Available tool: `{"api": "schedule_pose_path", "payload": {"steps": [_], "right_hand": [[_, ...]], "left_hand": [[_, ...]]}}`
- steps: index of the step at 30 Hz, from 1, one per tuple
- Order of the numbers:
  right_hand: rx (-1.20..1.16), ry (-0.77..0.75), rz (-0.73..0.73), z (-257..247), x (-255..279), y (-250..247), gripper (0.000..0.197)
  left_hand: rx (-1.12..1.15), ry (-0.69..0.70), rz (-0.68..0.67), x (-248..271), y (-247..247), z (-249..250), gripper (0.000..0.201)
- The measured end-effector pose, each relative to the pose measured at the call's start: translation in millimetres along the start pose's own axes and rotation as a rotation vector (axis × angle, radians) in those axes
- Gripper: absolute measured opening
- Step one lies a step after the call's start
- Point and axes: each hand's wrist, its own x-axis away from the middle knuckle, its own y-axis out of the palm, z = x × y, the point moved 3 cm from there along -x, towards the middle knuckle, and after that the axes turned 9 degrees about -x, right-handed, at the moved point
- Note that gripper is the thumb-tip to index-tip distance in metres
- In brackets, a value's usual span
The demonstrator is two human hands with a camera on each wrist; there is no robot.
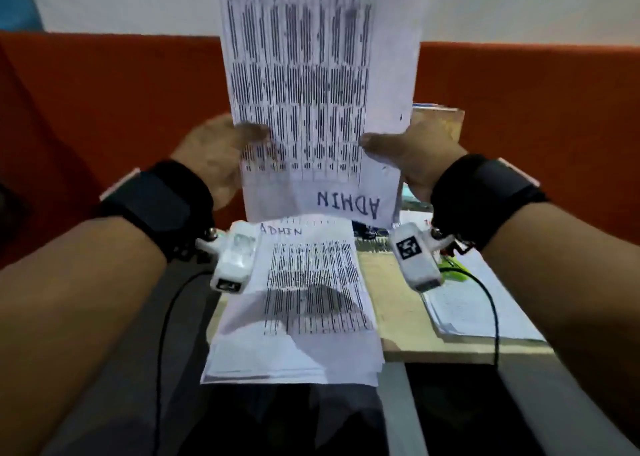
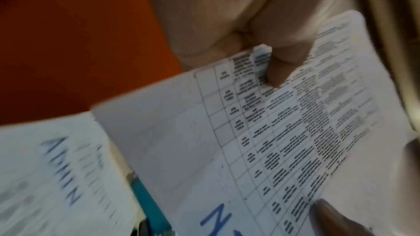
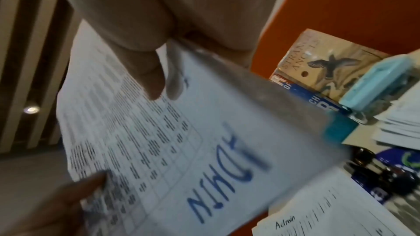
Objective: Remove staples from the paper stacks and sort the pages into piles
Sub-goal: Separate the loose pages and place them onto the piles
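Observation:
A printed page [image 1: 318,85] marked "ADMIN" in blue stands upright and upside down in front of me, above the desk. My left hand [image 1: 221,154] pinches its left edge, thumb on the front. My right hand [image 1: 401,150] pinches its right edge the same way. The left wrist view shows the page [image 2: 261,132] with the left thumb [image 2: 279,71] pressed on it. In the right wrist view the page [image 3: 181,141] sits under the right thumb [image 3: 150,78]. Below the held page lies a pile of pages [image 1: 304,303] headed "ADMIN", overhanging the desk's near edge.
A wooden desk [image 1: 405,320] carries a second paper pile [image 1: 485,296] at the right. Books [image 3: 327,64], a pale blue stapler-like case [image 3: 382,82] and a dark bottle [image 3: 368,161] crowd the right side. An orange partition [image 1: 121,109] stands behind.

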Motion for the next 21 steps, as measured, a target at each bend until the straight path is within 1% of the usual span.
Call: {"api": "schedule_pose_path", "payload": {"steps": [1,2,3,4,5,6,8,9,10,11,12,13,14,15,16,17,18,19,20,21], "right_hand": [[0.011,-0.019,0.043,-3.9,0.4,1.2,0.026],[-0.001,-0.035,0.064,-6.0,-0.6,1.9,0.028],[-0.029,-0.061,0.063,-6.8,-1.7,2.4,0.026],[-0.056,-0.076,0.043,-8.0,1.9,5.1,0.018],[-0.066,-0.073,0.021,-2.4,5.0,6.8,0.015],[-0.051,-0.047,-0.003,3.7,8.8,8.9,0.02],[-0.029,0.032,-0.017,27.9,16.4,10.4,0.04],[-0.058,0.081,-0.045,42.2,18.4,11.1,0.046],[-0.07,0.139,-0.081,52.6,23.2,12.7,0.056],[-0.056,0.176,-0.094,60.2,24.4,12.7,0.07],[-0.046,0.181,-0.086,64.9,22.8,11.8,0.083],[-0.049,0.171,-0.081,67.0,19.3,10.6,0.086],[-0.057,0.167,-0.074,68.2,16.3,9.8,0.085],[-0.082,0.162,-0.073,68.8,13.0,9.4,0.085],[-0.086,0.159,-0.063,66.7,11.9,9.3,0.09],[-0.089,0.151,-0.058,65.9,12.1,10.2,0.092],[-0.092,0.152,-0.083,64.1,17.1,11.4,0.084],[-0.072,0.159,-0.111,64.8,21.7,11.5,0.064],[-0.039,0.165,-0.137,64.9,25.9,10.5,0.043],[-0.004,0.151,-0.141,67.2,27.7,7.7,0.031]], "left_hand": [[-0.055,0.086,0.068,1.1,-0.6,10.2,0.012],[-0.096,0.17,0.095,-0.5,-4.1,18.3,0.019],[-0.118,0.226,0.091,0.5,-3.6,23.0,0.026],[-0.132,0.253,0.081,-1.0,-5.5,21.6,0.032],[-0.123,0.235,0.063,0.9,-5.0,15.6,0.039],[-0.103,0.19,0.055,0.9,-6.4,6.0,0.05],[-0.018,0.058,0.041,3.8,-6.4,-20.0,0.079],[-0.002,0.02,0.012,7.0,-3.9,-31.4,0.089],[-0.001,0.0,-0.018,8.6,-2.2,-43.7,0.099],[-0.018,-0.018,-0.033,8.6,-1.2,-55.6,0.106],[-0.05,-0.035,-0.013,9.1,-1.8,-62.9,0.107],[-0.107,-0.031,0.002,11.5,0.4,-65.6,0.101],[-0.176,-0.024,0.03,10.7,0.2,-66.0,0.095],[-0.218,-0.02,0.023,10.6,1.4,-64.4,0.085],[-0.212,-0.026,0.013,11.9,3.6,-61.4,0.079],[-0.158,-0.015,-0.009,10.5,4.6,-58.8,0.067],[-0.046,-0.004,-0.003,4.7,3.4,-58.3,0.053],[0.073,-0.007,-0.01,1.6,4.8,-59.4,0.034],[0.179,-0.03,0.004,-3.2,3.4,-60.6,0.019],[0.242,-0.071,-0.002,-5.7,1.4,-64.6,0.015]]}}
